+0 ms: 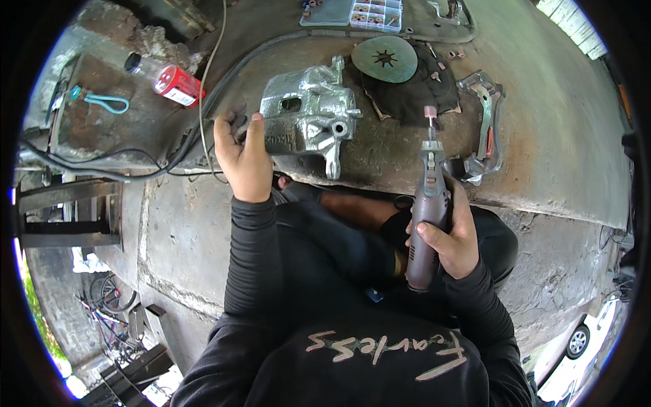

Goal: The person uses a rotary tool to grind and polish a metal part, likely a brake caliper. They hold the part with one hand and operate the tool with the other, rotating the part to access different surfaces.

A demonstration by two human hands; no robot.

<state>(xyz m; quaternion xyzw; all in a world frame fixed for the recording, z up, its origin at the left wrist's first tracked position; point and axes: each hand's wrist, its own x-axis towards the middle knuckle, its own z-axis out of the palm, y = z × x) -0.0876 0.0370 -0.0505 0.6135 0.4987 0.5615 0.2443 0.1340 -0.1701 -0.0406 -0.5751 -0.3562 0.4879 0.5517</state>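
A silver brake caliper (305, 108) with a dark oval opening lies on the worn ledge in front of me. My left hand (245, 163) is at its left side, fingers raised and apart, the thumb tip against or just beside the casting's edge. Dark grime covers some of its fingertips. In my right hand (451, 237) is a grey rotary tool (431, 190), held upright with fingers wrapped around its body. A pinkish grinding bit (430, 112) sits at the tool's tip, pointing away from me and apart from the caliper.
A round greenish disc (384, 60) rests on a dark cloth (413, 95) behind the tool. Right of it lies a metal bracket (485, 125). Farther back is a compartment box (376, 13) of small bits. A red-labelled bottle (169, 80) and black cables (183, 149) lie left.
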